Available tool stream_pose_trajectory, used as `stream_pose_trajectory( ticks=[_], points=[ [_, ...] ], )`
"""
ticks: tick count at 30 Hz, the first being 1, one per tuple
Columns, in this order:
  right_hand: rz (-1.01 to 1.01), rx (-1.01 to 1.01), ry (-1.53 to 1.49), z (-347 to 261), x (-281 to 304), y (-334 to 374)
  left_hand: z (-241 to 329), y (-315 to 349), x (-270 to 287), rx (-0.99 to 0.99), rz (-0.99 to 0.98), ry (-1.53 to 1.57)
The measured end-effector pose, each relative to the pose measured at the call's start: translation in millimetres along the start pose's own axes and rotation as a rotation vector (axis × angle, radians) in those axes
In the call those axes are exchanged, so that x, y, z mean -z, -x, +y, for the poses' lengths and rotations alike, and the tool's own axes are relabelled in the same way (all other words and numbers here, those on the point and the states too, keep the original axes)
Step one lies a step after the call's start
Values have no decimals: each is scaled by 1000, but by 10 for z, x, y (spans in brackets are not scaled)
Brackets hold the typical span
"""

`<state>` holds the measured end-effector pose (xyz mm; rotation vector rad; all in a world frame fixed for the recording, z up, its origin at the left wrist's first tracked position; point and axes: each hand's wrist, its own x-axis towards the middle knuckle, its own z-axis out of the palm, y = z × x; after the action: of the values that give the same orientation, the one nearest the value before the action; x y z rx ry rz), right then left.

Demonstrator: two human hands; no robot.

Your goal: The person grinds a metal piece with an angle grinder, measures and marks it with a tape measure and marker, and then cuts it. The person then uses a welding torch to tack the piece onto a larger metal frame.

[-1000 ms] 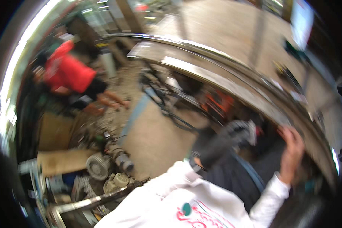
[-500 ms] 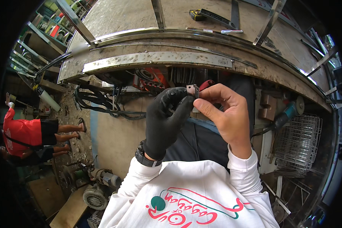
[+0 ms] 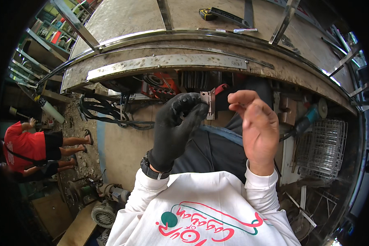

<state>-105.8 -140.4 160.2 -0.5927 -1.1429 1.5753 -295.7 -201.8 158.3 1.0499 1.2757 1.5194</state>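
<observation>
My left hand (image 3: 173, 127), in a black glove smudged pale on the fingers, pinches a small metal hinge (image 3: 211, 105) between thumb and forefinger. The hinge stands upright with a leaf to either side of its pin, and the fingertips hide part of the left leaf. To the right of it, my bare right hand (image 3: 258, 131) is raised away from the metal. Its fingers are loosely bent and apart, pointing toward the hinge, and I see nothing held in them.
A workbench (image 3: 135, 48) carries a shiny metal frame (image 3: 166, 33), a tape measure (image 3: 208, 14) and a marker (image 3: 245, 30). An angle grinder (image 3: 306, 119) and wire racks (image 3: 322, 143) are at right. Black cables (image 3: 98, 108) hang left. A person in red (image 3: 25, 141) stands beyond.
My right hand has let go of the hinge and drawn back to the right. The hinge has been opened out, showing both leaves, and stays in my left hand.
</observation>
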Motion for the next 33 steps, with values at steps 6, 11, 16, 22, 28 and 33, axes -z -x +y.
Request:
stream_pose_trajectory(
  ticks=[6,11,16,22,28,33],
  points=[
    [2,47,204,47,-57,-14,105,30,-46,43,-54,32],
    [66,55,8,109,99,4,80,16,-44,-8,-37,-23],
    [136,-108,163,63,-74,-27,72,30,-64,62,-43,110],
    [41,-5,-99,159,150,-1,87,6,-51,-10,-33,-110],
    [126,-9,55,72,-92,-28,37,-58,-39,-420,-74,-409],
    [59,72,52,143,43,45,63,-52,-69,-304,-40,-361]
  ],
)
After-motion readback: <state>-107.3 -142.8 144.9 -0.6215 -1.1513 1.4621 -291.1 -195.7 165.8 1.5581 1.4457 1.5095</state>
